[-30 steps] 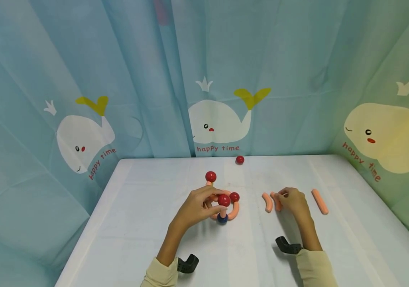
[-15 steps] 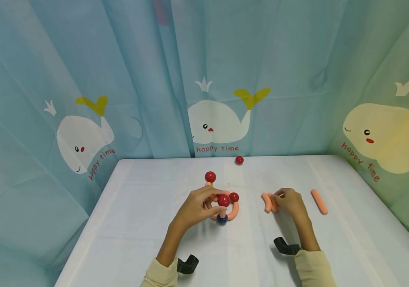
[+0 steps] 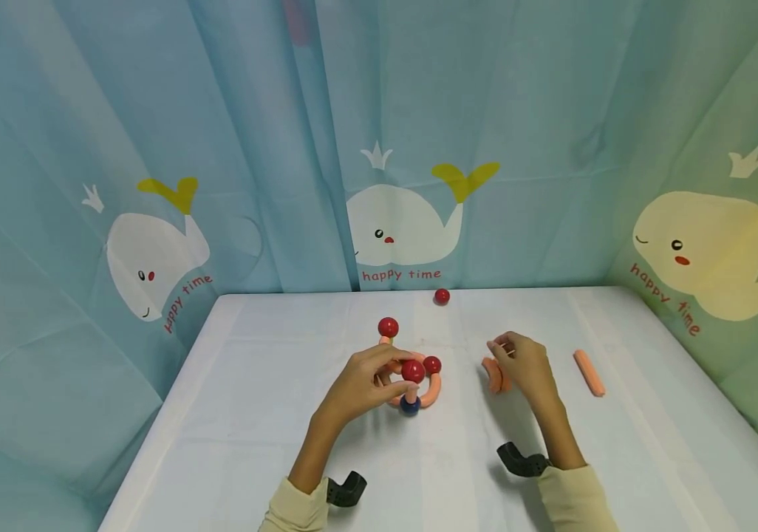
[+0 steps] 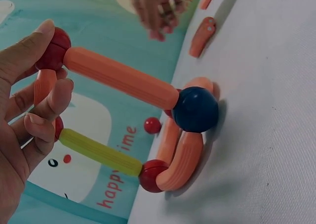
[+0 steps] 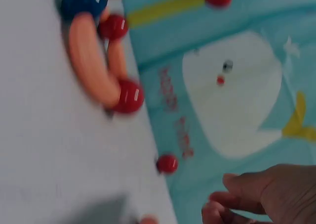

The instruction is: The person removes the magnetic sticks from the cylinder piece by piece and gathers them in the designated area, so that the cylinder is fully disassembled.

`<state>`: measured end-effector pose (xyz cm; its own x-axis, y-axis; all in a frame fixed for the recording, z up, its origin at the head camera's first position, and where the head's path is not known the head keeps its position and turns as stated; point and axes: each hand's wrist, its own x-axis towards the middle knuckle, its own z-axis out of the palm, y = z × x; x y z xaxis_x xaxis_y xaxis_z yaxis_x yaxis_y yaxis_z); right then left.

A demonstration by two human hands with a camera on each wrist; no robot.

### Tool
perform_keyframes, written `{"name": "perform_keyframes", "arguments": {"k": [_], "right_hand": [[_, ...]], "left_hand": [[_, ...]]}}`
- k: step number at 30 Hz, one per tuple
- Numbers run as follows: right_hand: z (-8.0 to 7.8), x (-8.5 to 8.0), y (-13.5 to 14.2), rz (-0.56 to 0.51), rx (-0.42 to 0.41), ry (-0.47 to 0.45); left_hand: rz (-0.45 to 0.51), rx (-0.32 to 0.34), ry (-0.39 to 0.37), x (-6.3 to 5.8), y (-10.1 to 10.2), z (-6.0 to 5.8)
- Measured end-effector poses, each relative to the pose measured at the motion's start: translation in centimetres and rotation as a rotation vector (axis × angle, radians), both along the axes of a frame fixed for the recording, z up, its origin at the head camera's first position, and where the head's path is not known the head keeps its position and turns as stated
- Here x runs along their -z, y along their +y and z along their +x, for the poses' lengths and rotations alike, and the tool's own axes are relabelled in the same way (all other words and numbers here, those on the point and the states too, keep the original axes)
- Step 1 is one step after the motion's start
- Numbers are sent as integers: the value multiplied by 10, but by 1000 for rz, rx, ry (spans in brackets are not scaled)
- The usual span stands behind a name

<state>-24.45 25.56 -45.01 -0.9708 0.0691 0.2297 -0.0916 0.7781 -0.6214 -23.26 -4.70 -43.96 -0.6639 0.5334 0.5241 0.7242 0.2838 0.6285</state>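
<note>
My left hand (image 3: 366,380) grips the red ball (image 4: 53,48) at an upper corner of a frame built from balls and rods. From that ball a straight orange rod (image 4: 121,78) runs down to a blue ball (image 4: 195,109) low over the table. A yellow-green rod (image 4: 101,152) joins two other red balls, and curved orange rods (image 3: 434,390) make up the base. My right hand (image 3: 525,362) hovers over two curved orange rods (image 3: 490,375) lying side by side; its fingers are loosely bent, with nothing visible between them.
A loose red ball (image 3: 442,296) lies at the table's back edge. Off to the right is a straight orange rod (image 3: 589,373). A blue curtain (image 3: 552,222) with whale prints hangs behind the white table (image 3: 239,414).
My right hand has slid one curved orange rod left against the other, then released it and lifted off. The left hand keeps its hold on the red ball.
</note>
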Motion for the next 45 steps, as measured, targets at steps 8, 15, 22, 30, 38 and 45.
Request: {"name": "perform_keyframes", "arguments": {"k": [8, 15, 22, 30, 38, 45], "right_hand": [[1, -6, -49, 16, -208, -193], [6, 13, -76, 50, -193, -227], [8, 22, -86, 34, -156, -169], [4, 29, -89, 40, -126, -150], [-5, 32, -88, 42, -129, -154], [-17, 37, -86, 43, -186, -144]], "left_hand": [[-5, -7, 42, -2, -2, -2], [7, -3, 74, 1, -7, -4], [5, -10, 66, 1, -13, -5], [-8, -35, 54, 3, -13, -7], [-26, -58, 74, 4, -7, -6], [-29, -53, 94, 7, -4, -4]]}}
